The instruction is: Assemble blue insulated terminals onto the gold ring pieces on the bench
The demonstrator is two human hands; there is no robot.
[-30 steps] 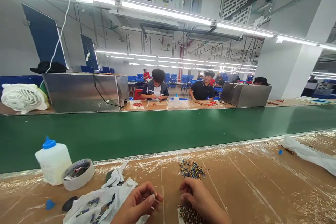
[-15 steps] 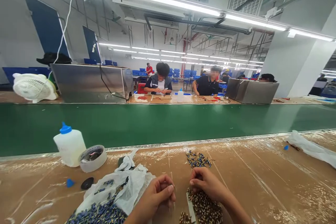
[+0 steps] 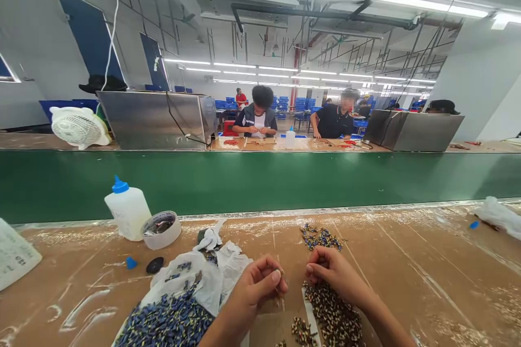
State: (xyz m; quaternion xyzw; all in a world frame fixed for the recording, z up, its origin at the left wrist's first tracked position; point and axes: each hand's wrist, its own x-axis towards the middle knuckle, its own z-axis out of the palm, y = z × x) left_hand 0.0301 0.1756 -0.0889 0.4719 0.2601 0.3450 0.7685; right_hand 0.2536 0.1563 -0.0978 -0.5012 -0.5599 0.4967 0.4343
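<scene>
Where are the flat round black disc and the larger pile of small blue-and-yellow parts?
Flat black disc point(image 3: 155, 265): head view, its top face.
Larger blue-and-yellow pile point(image 3: 166, 318): head view, its middle.

A strip of bare table point(image 3: 285, 241) is left between the hands point(image 3: 262, 284) and can be followed forward to the green belt point(image 3: 252, 179). On the left, passage is blocked by the blue pile point(image 3: 163, 317) and bag point(image 3: 234, 260), then by the roll point(image 3: 165, 236) and bottle point(image 3: 132, 214). Straight ahead of the right hand point(image 3: 331, 271), the way is obstructed by a smaller pile point(image 3: 321, 237); farther right, broad room is offered.
</scene>
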